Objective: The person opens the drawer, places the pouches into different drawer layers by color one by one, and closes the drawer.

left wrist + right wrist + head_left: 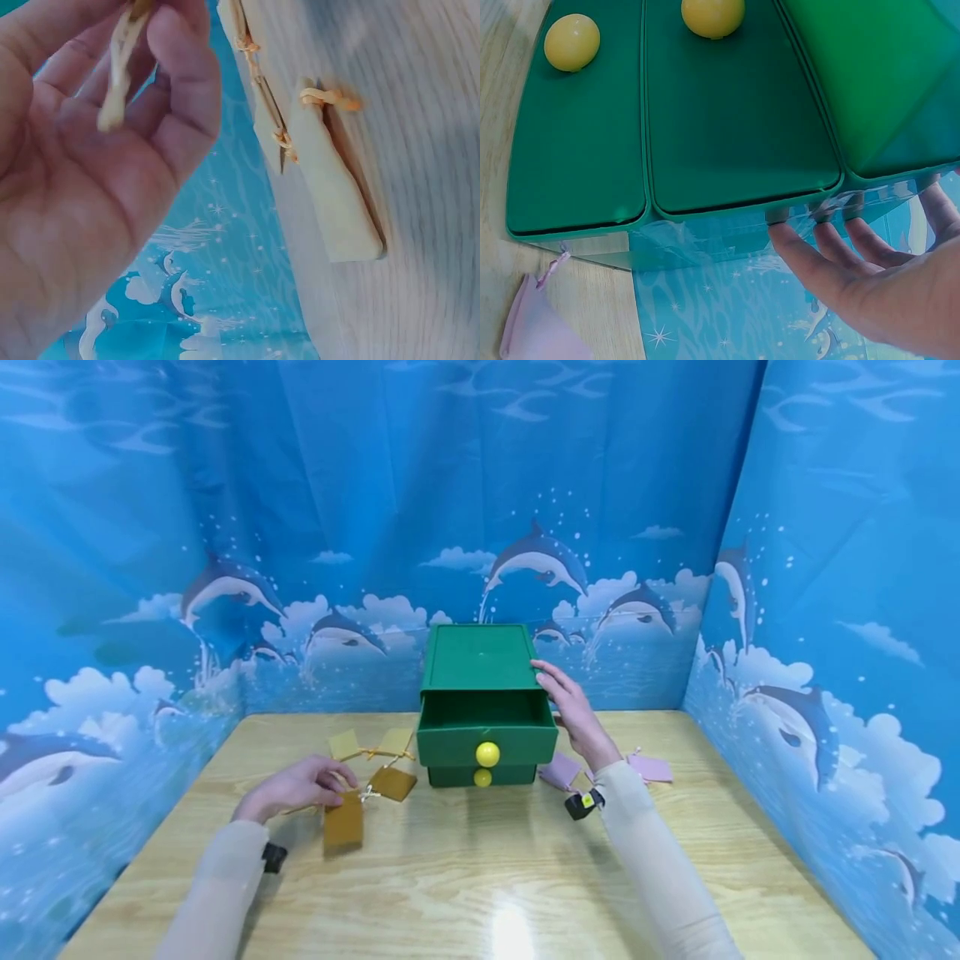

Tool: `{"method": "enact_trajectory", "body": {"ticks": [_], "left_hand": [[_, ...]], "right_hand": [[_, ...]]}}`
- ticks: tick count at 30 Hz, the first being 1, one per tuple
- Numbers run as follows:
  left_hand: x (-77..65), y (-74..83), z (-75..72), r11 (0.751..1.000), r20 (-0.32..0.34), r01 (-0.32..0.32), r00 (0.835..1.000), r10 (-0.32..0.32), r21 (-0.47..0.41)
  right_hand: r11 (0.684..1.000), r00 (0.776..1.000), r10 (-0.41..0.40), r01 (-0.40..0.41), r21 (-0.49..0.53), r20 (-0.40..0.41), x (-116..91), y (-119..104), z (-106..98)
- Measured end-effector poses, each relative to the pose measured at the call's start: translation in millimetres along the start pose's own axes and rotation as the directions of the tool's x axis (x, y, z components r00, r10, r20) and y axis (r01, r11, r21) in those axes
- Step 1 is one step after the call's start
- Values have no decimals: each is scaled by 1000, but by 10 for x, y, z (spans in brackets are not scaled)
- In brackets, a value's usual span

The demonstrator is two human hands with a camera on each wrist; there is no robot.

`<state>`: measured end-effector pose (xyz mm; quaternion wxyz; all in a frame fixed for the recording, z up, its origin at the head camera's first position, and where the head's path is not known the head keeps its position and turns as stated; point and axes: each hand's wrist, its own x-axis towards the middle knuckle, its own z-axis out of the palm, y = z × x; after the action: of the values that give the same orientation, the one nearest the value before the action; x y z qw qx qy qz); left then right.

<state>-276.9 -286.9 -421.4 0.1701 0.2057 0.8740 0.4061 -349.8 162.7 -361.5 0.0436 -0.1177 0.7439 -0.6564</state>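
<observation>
My left hand [303,789] pinches a small golden-brown drawstring pouch [343,823] near its top, and the pouch hangs from the fingertips. In the left wrist view a pale cord end [114,105] dangles inside the curled fingers. Just beyond lies another brown pouch [393,782] with a white cord. A green drawer cabinet [480,656] stands at the middle, its upper drawer [450,747] pulled out. My right hand [573,714] rests its extended fingers against the cabinet's right side; in the right wrist view the fingertips [778,217] touch that side wall.
Two yellowish pouches [345,744] with orange cords lie behind the brown one, left of the cabinet. Right of it lie purple pouches [649,768], partly behind my right wrist. The lower drawer has a yellow knob [482,777]. A dolphin-print curtain [480,485] surrounds the table [420,893].
</observation>
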Motion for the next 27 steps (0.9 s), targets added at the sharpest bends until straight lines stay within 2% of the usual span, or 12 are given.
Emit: {"method": "enact_trajectory", "body": {"ticks": [4, 6, 13, 19, 27], "left_hand": [[7, 70, -24, 999, -74, -3, 997, 6, 39], [27, 96, -34, 999, -123, 18, 992, -14, 37], [103, 160, -34, 999, -281, 43, 959, -44, -10], [165, 264, -33, 1000, -364, 7, 931, -14, -21], [220, 368, -38, 999, -424, -43, 905, 26, -29]], "right_hand": [[1000, 1000, -3, 3, 0, -10, 19, -11, -7], [1000, 1000, 2, -1, 1, -16, 20, -17, -4], [1000, 1000, 5, -5, 2, -5, -25, -18, 19], [1000, 1000, 10, -11, -2, -6, -19, -10, 15], [1000, 1000, 9, -9, 4, -4, -2, 7, 16]]}}
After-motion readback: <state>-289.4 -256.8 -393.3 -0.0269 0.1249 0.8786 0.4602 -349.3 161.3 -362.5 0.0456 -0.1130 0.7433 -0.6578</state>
